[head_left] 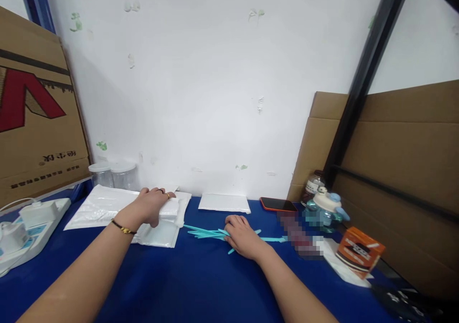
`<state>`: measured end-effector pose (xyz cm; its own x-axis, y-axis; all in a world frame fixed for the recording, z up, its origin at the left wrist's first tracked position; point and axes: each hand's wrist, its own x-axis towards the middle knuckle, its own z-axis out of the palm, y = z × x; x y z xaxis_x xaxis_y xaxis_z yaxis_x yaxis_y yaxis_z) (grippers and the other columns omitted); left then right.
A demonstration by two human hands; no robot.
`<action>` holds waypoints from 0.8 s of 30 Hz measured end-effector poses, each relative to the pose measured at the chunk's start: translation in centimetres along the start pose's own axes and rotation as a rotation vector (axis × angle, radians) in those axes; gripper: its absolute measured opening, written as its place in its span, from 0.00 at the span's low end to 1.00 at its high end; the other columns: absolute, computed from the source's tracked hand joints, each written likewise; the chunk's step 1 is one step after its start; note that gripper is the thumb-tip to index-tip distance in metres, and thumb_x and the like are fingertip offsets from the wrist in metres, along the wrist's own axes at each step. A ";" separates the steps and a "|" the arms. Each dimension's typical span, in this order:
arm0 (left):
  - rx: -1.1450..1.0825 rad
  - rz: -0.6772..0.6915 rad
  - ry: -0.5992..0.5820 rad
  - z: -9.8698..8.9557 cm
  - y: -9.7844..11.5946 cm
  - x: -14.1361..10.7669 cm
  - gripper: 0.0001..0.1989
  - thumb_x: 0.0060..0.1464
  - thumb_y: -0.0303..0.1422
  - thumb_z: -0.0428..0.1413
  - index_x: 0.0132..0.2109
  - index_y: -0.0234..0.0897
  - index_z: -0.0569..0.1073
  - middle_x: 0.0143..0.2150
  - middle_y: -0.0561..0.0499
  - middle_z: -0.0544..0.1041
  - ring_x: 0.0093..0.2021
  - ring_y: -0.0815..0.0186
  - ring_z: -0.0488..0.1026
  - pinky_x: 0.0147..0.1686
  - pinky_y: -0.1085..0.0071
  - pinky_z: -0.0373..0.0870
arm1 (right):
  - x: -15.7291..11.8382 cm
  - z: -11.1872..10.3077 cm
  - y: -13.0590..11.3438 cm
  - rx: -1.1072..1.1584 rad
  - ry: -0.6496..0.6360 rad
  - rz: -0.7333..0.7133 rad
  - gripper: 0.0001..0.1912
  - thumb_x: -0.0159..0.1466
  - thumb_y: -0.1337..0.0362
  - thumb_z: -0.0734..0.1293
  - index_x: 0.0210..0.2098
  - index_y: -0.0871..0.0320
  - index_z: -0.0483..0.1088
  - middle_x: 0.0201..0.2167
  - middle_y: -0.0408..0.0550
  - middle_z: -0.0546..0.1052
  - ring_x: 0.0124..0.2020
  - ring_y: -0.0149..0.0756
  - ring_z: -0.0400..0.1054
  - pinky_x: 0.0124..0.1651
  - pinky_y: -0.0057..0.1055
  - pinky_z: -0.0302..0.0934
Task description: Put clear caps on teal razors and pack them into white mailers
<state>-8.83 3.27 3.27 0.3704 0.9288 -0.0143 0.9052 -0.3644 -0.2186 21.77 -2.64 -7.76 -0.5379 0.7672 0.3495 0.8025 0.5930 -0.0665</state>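
Note:
My left hand [152, 206] is on the left side of the blue table, its fingers over the top and the thumb down the front of a small white packet [169, 210]. Under and beside it lie glossy white padded mailers [103, 206]. To the right, my right hand [242, 234] rests with curled fingers on a loose bunch of thin turquoise plastic strips [204, 233]. Their ends stick out on both sides of the hand, and its palm hides their middle. Behind the hands a flat white packet [224, 202] lies against the wall.
At left are a power strip [43, 232] with plugs, two clear lidded jars [124, 175] and a large carton [39, 112]. A phone [278, 204], brown bottle [312, 186], teal jug [324, 210] and orange box [359, 251] stand or lie at right. One patch there is blurred.

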 end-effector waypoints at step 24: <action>-0.206 0.383 0.287 1.7 13.2 0.2 0.38 0.34 0.22 0.56 0.55 0.46 0.57 0.44 0.48 0.65 0.47 0.56 0.62 0.44 0.64 0.52 | 1.8 0.3 -2.0 0.471 0.196 0.335 0.12 0.49 0.60 0.71 0.35 0.54 0.74 0.46 0.48 0.65 0.47 0.43 0.60 0.46 0.34 0.55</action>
<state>2.83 -1.27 -1.32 0.6989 0.6810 0.2184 0.7053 -0.7069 -0.0529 19.09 -2.41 -7.29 -0.1825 0.8977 0.4010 0.6949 0.4063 -0.5933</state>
